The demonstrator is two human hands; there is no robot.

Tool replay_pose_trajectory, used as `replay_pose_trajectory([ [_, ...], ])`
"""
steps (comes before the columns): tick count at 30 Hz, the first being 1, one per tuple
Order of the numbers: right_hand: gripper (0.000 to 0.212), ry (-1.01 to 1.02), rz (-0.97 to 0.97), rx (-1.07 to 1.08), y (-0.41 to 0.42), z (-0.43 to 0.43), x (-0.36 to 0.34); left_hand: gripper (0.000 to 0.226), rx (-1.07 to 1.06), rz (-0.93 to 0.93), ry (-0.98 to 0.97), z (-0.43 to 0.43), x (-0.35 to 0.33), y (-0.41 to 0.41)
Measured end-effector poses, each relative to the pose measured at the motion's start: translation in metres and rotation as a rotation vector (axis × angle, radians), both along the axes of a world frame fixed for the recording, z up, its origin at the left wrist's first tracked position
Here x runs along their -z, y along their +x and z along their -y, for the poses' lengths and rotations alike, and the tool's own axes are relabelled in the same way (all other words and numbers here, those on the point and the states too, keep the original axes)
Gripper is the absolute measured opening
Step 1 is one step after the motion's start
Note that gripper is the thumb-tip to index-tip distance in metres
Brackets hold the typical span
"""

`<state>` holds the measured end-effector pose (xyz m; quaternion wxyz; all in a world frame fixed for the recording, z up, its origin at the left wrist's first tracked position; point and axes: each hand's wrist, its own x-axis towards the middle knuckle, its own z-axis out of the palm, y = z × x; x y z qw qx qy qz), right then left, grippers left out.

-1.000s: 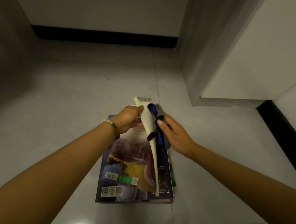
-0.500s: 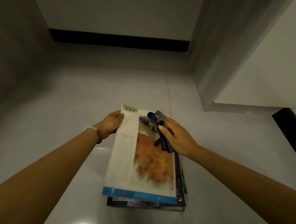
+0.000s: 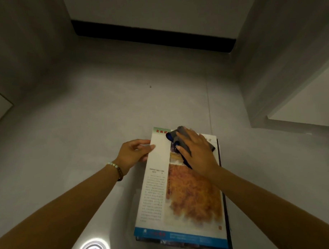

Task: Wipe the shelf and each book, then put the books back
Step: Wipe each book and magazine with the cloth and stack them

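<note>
A thin top book point(image 3: 181, 189), with a pale text column and an orange-brown picture on its cover, lies flat and face up on a stack of books point(image 3: 226, 206) on the floor point(image 3: 85, 117). One second ago it stood on edge above the stack; half a second ago it was coming down. Now it is settled, so a fresh face is ready for wiping.

The right hand point(image 3: 196, 151) lies flat with straight fingers and presses a dark grey and blue cloth point(image 3: 181, 140) onto the book's far end. This looks like the start of a stroke towards the near edge.

The left hand point(image 3: 134, 151) pinches the book's left edge near the far corner and steadies it.

The book overhangs the stack on the left, so hard pressure there might tip or slide it. The dark edge of the stack shows along the right and near sides.

Bare floor lies open to the left and beyond the stack. A grey wall panel point(image 3: 269, 64) stands well apart on the right, and a dark skirting point(image 3: 153, 35) runs along the far wall.
</note>
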<state>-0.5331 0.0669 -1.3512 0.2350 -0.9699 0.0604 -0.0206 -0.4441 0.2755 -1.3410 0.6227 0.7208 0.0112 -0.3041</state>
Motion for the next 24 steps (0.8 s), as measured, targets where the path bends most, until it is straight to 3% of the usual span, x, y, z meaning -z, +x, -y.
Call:
replay_pose_trajectory([
  [5, 0.062, 0.001, 0.028, 0.044, 0.013, 0.006, 0.001, 0.039, 0.023, -0.005, 0.108, 0.003, 0.012, -0.004],
  [11, 0.083, -0.054, -0.021, -0.156, 0.03, -0.004, 0.002, 0.068, 0.245, 0.007, 0.095, -0.007, 0.019, 0.009],
  [15, 0.067, -0.112, -0.069, -0.336, 0.049, -0.02, -0.001, 0.058, 0.368, -0.039, 0.085, -0.015, 0.02, 0.011],
  [18, 0.061, -0.134, -0.08, -0.239, 0.055, -0.012, 0.0, 0.059, 0.372, -0.031, 0.075, -0.014, 0.019, 0.012],
  [24, 0.067, -0.21, -0.046, -0.356, 0.03, -0.011, -0.001, 0.066, 0.392, 0.089, 0.156, -0.019, 0.003, 0.032],
])
